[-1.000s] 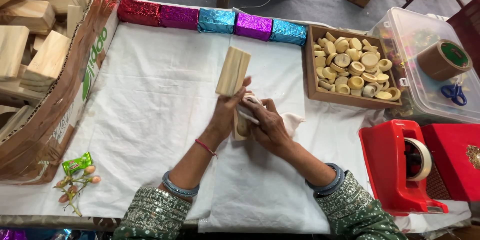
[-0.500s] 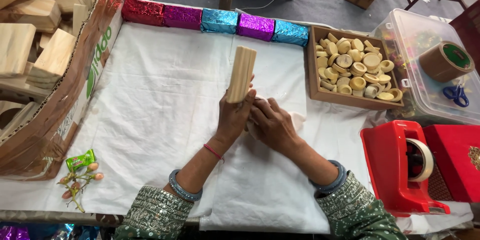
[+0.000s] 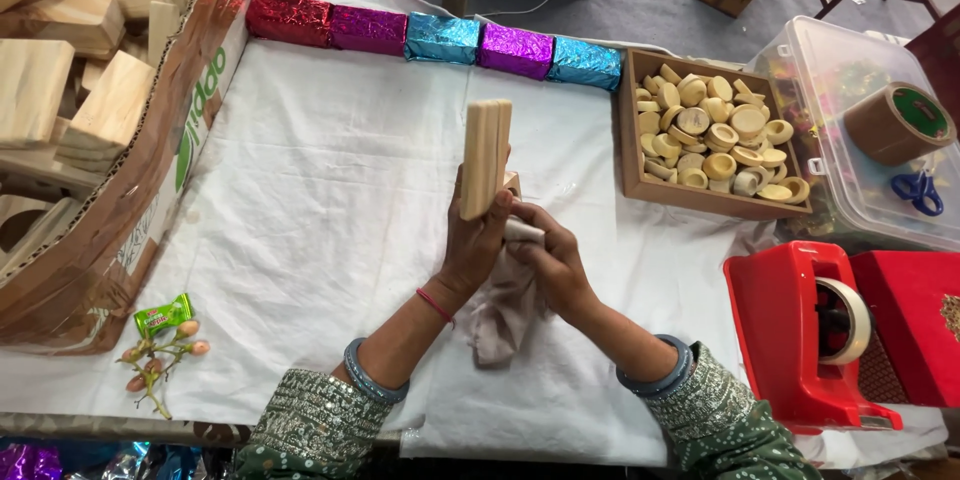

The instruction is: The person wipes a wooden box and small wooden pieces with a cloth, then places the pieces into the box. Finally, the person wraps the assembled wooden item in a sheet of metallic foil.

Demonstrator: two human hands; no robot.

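Risk: the wooden block (image 3: pixel 485 158) stands upright above the surface, pinched only at its lower end; rubbing could tip it loose.
Left hand (image 3: pixel 476 240): grip closed around the block's base, centre of frame.
Right hand (image 3: pixel 548 262): grip closed on a beige cloth (image 3: pixel 503 312), just right of the block's foot.

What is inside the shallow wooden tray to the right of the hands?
The wooden tray holds a loose heap of small pale wooden rings and discs, several with hollow centres. They are piled on one another, so the tray's floor and any pieces underneath are covered and cannot be seen.
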